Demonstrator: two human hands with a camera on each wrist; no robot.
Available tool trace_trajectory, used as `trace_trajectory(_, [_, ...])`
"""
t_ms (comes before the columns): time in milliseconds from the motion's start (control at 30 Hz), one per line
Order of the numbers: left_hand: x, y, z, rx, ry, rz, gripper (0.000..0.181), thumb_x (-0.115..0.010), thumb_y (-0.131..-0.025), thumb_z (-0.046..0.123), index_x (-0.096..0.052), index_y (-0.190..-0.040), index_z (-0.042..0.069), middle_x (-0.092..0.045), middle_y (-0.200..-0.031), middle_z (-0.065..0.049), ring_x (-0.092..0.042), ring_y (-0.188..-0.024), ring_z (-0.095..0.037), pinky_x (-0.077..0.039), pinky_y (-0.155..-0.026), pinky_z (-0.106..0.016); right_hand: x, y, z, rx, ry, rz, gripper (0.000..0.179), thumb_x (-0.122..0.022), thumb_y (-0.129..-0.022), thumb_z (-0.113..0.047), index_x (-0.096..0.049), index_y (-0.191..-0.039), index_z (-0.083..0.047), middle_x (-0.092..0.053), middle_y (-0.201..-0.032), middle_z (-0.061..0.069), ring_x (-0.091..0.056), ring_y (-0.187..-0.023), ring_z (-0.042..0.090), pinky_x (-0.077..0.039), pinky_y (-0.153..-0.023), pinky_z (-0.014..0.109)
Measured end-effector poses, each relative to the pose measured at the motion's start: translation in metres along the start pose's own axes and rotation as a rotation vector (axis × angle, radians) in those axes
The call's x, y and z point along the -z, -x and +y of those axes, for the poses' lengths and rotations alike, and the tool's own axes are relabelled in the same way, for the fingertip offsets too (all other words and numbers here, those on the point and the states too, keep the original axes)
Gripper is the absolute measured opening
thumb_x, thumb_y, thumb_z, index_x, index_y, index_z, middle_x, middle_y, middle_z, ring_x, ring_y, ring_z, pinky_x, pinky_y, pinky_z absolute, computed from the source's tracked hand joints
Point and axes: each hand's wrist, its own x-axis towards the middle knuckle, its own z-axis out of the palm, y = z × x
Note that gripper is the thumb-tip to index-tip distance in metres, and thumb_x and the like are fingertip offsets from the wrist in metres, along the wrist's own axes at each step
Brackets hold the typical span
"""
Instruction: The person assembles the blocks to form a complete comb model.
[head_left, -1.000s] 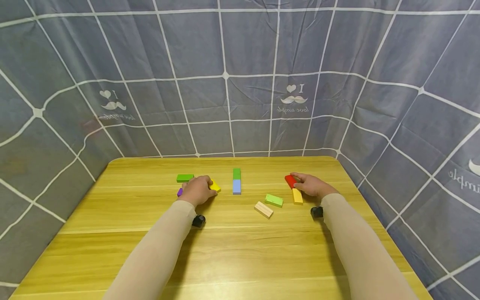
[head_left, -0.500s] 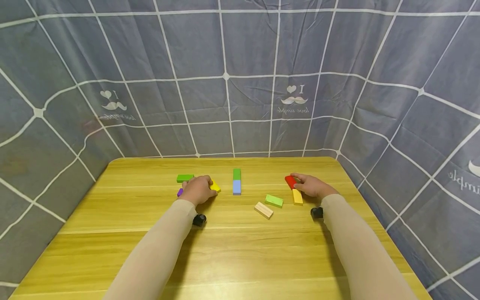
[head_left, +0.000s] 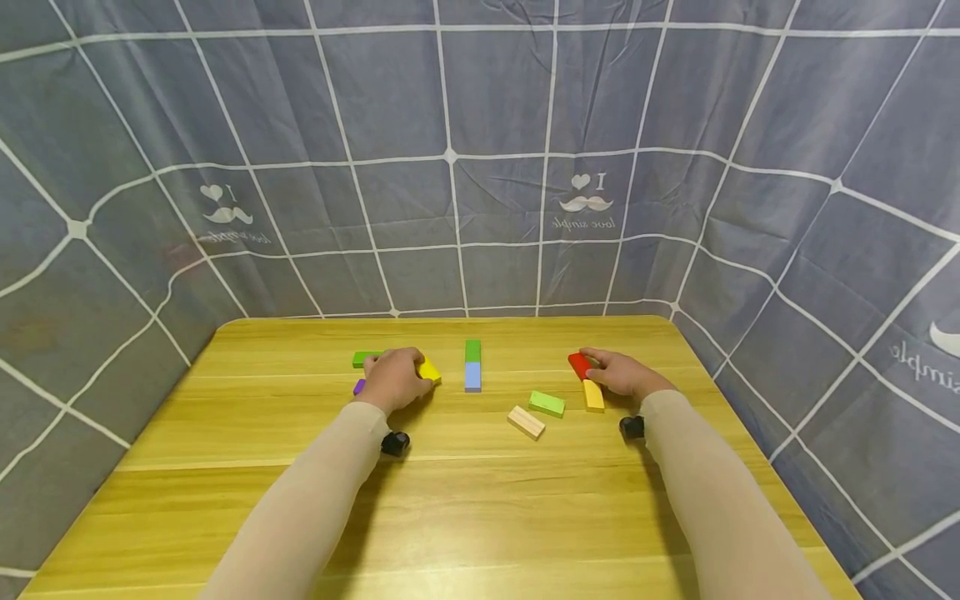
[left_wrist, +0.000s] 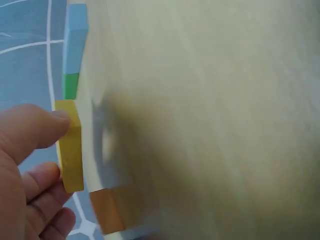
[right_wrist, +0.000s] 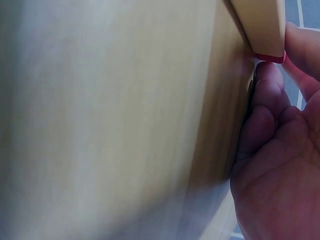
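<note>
Head view: pinching yellow block [head_left: 430,370] in left hand [head_left: 393,382], red block [head_left: 578,363] in right hand [head_left: 626,373], slanting long axes leftward toward far desk edge [head_left: 525,322].

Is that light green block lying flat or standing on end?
Lying flat. The head view shows the light green block with its broad face up on the table.

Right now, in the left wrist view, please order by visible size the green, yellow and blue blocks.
1. Yellow block, partly covered
2. Blue block
3. Green block
Nearness to the camera may affect this order.
</note>
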Motion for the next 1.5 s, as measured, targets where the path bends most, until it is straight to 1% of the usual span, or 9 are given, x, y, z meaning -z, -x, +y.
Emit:
trace_trajectory(100, [0.003,-0.001,-0.002,-0.035,0.017,-0.004,0.052,-0.081,-0.091,0.037,-0.067,-0.133,0.010,-0.075,-0.111,-0.004,-0.067,-0.104,-0.026,-0.026,-0.107,-0.059,0.001,-0.001,-0.001,0.004,-0.001,0.003,0.063,-0.051,-0.111,-0.030,-0.030,-0.167,-0.012,-0.051,-0.153,0.034,-0.053,-0.138,0.047,-0.036,-0.119,0.065])
trace_trajectory(200, [0.008,0.002,-0.002,-0.080,0.035,-0.042,0.053,-0.079,-0.092,0.035,-0.065,-0.136,0.009,-0.075,-0.120,-0.005,-0.069,-0.101,-0.023,-0.024,-0.112,-0.059,0.001,-0.001,-0.001,0.005,-0.007,0.007,0.062,-0.051,-0.111,-0.029,-0.030,-0.167,-0.012,-0.052,-0.152,0.034,-0.053,-0.138,0.047,-0.035,-0.120,0.064])
trace_trajectory(367, [0.012,0.010,0.001,-0.149,0.050,-0.110,0.053,-0.077,-0.094,0.030,-0.064,-0.139,0.007,-0.069,-0.140,-0.009,-0.069,-0.115,-0.027,-0.026,-0.115,-0.058,0.002,0.000,-0.002,-0.005,-0.037,0.006,0.062,-0.050,-0.111,-0.029,-0.030,-0.167,-0.012,-0.052,-0.152,0.034,-0.054,-0.138,0.047,-0.035,-0.121,0.063])
trace_trajectory(500, [0.010,0.016,0.006,-0.194,0.061,-0.143,0.052,-0.078,-0.094,0.028,-0.064,-0.138,0.006,-0.069,-0.140,-0.010,-0.067,-0.126,-0.029,-0.027,-0.119,-0.058,0.003,0.001,-0.002,-0.007,-0.050,0.001,0.062,-0.050,-0.111,-0.028,-0.029,-0.167,-0.012,-0.052,-0.152,0.034,-0.055,-0.136,0.045,-0.037,-0.120,0.062])
trace_trajectory(800, [0.001,0.030,0.025,-0.295,0.054,-0.198,0.051,-0.081,-0.091,0.025,-0.067,-0.135,0.005,-0.071,-0.135,-0.010,-0.066,-0.125,-0.028,-0.039,-0.117,-0.050,0.002,-0.001,-0.001,-0.008,-0.037,0.001,0.062,-0.050,-0.111,-0.030,-0.029,-0.167,-0.013,-0.051,-0.153,0.034,-0.053,-0.139,0.046,-0.035,-0.122,0.062])
trace_trajectory(933, [-0.005,0.033,0.033,-0.323,0.023,-0.217,0.050,-0.082,-0.091,0.027,-0.068,-0.134,0.006,-0.072,-0.133,-0.008,-0.067,-0.120,-0.026,-0.039,-0.114,-0.049,0.002,-0.003,0.000,-0.001,-0.013,0.003,0.062,-0.050,-0.111,-0.030,-0.030,-0.167,-0.012,-0.051,-0.153,0.034,-0.052,-0.140,0.048,-0.034,-0.122,0.064])
trace_trajectory(1167, [-0.016,0.032,0.039,-0.327,0.003,-0.259,0.052,-0.083,-0.091,0.030,-0.068,-0.137,0.009,-0.071,-0.133,-0.005,-0.064,-0.114,-0.021,-0.038,-0.116,-0.046,0.002,-0.004,0.001,0.003,-0.039,0.003,0.062,-0.050,-0.111,-0.029,-0.030,-0.167,-0.013,-0.052,-0.152,0.033,-0.056,-0.135,0.044,-0.036,-0.120,0.062])
trace_trajectory(1333, [-0.022,0.031,0.042,-0.353,-0.018,-0.265,0.053,-0.082,-0.092,0.029,-0.067,-0.139,0.008,-0.070,-0.137,-0.007,-0.065,-0.123,-0.023,-0.038,-0.118,-0.047,0.001,-0.004,0.002,0.001,-0.041,0.002,0.062,-0.051,-0.111,-0.028,-0.030,-0.167,-0.012,-0.053,-0.151,0.034,-0.057,-0.133,0.044,-0.038,-0.120,0.061])
trace_trajectory(1500, [-0.024,0.031,0.044,-0.348,-0.014,-0.266,0.053,-0.082,-0.093,0.027,-0.067,-0.140,0.008,-0.068,-0.142,-0.008,-0.063,-0.133,-0.027,-0.036,-0.117,-0.048,0.001,-0.003,0.001,-0.008,-0.044,0.002,0.062,-0.051,-0.111,-0.029,-0.030,-0.167,-0.013,-0.052,-0.152,0.034,-0.055,-0.136,0.045,-0.035,-0.121,0.063])
